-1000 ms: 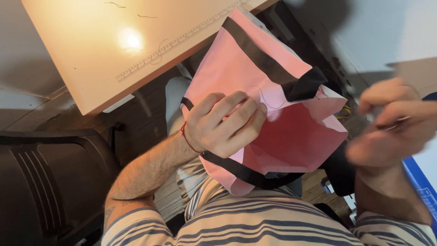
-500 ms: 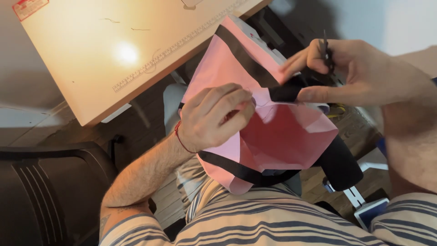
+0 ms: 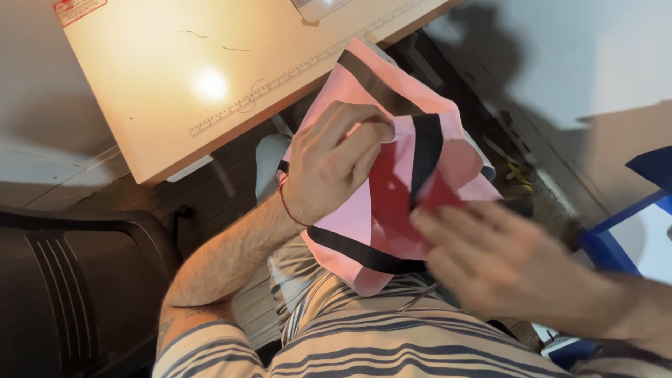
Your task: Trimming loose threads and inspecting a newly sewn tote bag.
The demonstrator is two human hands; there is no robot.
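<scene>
1. Pink fabric (image 3: 350, 231) with black bands is bunched up over the person's lap, below the near edge of the desk (image 3: 140, 105).
2. The left hand (image 3: 329, 164) grips the upper part of the pink fabric, fingers curled over a folded edge and thumb pressed against the cloth; a thin red thread bracelet (image 3: 285, 203) circles its wrist.
3. The right hand (image 3: 504, 259) is blurred, with its fingers spread and their tips at the lower right part of the fabric; I cannot tell whether it pinches anything.
4. A darker red inner side (image 3: 392, 199) of the fabric shows between the two hands, beside a black band (image 3: 425, 150) that runs down the fold.
5. A striped shirt (image 3: 392, 343) fills the bottom of the view.
6. The pale wooden desk lies above the hands, with a ruler strip (image 3: 294, 73) along its edge and a bright glare on its surface.
7. A black chair (image 3: 70, 294) stands at the left, and a blue-edged object (image 3: 630, 238) sits at the far right.
</scene>
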